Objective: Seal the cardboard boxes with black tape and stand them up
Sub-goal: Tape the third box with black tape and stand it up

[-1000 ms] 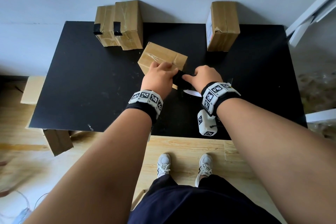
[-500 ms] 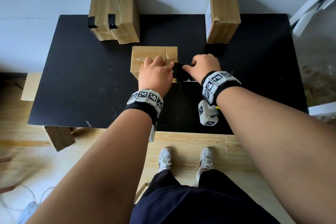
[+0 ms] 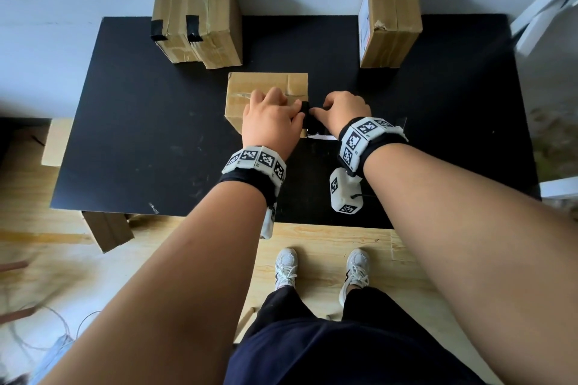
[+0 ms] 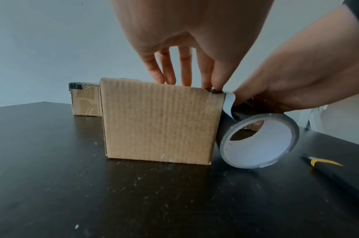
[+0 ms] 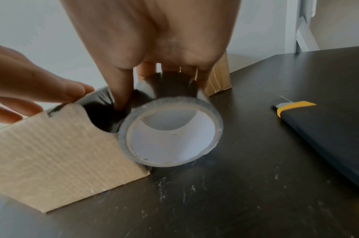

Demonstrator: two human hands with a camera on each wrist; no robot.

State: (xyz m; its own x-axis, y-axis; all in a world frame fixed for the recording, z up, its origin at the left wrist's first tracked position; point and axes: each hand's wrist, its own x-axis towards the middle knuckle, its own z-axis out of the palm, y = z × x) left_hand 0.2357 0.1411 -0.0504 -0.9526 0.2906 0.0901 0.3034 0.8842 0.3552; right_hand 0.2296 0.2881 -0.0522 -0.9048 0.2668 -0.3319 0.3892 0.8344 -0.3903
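A brown cardboard box (image 3: 262,87) lies in the middle of the black table (image 3: 140,134). My left hand (image 3: 270,122) rests on its top with straight fingers (image 4: 182,69), and the thumb presses the black tape's end onto the top right edge. My right hand (image 3: 342,109) grips the tape roll (image 4: 256,145) from above, fingers curled round it. The roll (image 5: 170,133) stands on the table against the right side of the box (image 5: 52,145). A short strip of tape runs from the roll up to that edge.
Two boxes (image 3: 200,22) with black tape strips stand at the back left, and one more box (image 3: 389,19) at the back right. A yellow-and-black utility knife (image 5: 317,136) lies right of the roll. Loose cardboard (image 3: 106,228) sits below the table's left front edge.
The box has been turned from a skewed position to square with the table edges. Both hands stayed on it and the tape roll throughout.
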